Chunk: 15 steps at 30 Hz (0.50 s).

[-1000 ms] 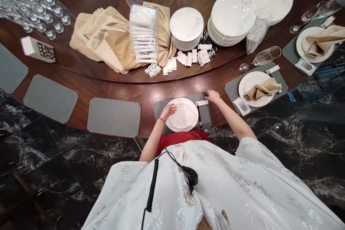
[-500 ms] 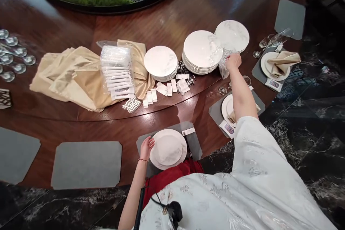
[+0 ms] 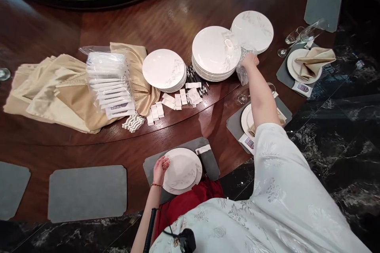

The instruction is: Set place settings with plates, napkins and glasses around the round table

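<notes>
My right hand point(image 3: 250, 60) is stretched far out, its fingers closed at a clear plastic packet point(image 3: 242, 72) of thin striped pieces beside the plate stacks. Its fingertips are partly hidden, and what they pinch inside the packet cannot be made out. A tall stack of large white plates point(image 3: 215, 51) stands just left of the packet, another plate stack point(image 3: 252, 31) behind it. My left hand point(image 3: 161, 169) hovers open at the left rim of a small white plate set on a larger plate point(image 3: 197, 180), on a grey placemat point(image 3: 212, 162). A white-sleeved chopstick rest strip point(image 3: 203, 149) lies there.
Beige napkins point(image 3: 56, 95), bagged white packets point(image 3: 109, 83), small plates point(image 3: 164, 69), black chopsticks point(image 3: 194, 77) and wavy white rests point(image 3: 133, 122) line the table. Set places with a folded napkin point(image 3: 314, 63) and a wine glass point(image 3: 242, 98) are to the right. Grey placemats point(image 3: 87, 193) lie left.
The view has shifted, so the table items sit farther left. My right hand stays at the packet; my left hand stays by the plate's left rim.
</notes>
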{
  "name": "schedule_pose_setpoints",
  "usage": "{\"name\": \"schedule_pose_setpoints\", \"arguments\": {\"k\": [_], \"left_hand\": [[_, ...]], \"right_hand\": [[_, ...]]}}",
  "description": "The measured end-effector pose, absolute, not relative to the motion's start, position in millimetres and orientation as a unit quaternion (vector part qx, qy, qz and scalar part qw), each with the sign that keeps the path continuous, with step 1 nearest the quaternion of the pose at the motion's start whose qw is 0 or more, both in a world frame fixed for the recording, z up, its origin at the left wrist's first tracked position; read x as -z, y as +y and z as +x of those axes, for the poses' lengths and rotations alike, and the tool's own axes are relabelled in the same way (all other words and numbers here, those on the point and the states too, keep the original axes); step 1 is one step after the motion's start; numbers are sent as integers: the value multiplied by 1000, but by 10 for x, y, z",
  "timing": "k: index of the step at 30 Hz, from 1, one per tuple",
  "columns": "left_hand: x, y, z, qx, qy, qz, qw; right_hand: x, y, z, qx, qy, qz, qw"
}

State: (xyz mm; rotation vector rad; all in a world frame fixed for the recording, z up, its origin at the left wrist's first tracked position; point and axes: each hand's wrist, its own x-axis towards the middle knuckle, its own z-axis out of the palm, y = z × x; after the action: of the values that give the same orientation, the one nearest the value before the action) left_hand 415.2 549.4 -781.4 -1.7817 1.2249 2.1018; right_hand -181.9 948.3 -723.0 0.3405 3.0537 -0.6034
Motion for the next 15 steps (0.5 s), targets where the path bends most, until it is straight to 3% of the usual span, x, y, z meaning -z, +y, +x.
{"name": "schedule_pose_setpoints", "arguments": {"k": [7,15], "left_hand": [[7889,5489,4223,-690,448,-566,43],[7942,5563,4264,-697,440,-566,28]], "right_hand": [[7196,9450,-1925,185,951,242,50],[7253,9488,-1992,164,967,187,63]]}}
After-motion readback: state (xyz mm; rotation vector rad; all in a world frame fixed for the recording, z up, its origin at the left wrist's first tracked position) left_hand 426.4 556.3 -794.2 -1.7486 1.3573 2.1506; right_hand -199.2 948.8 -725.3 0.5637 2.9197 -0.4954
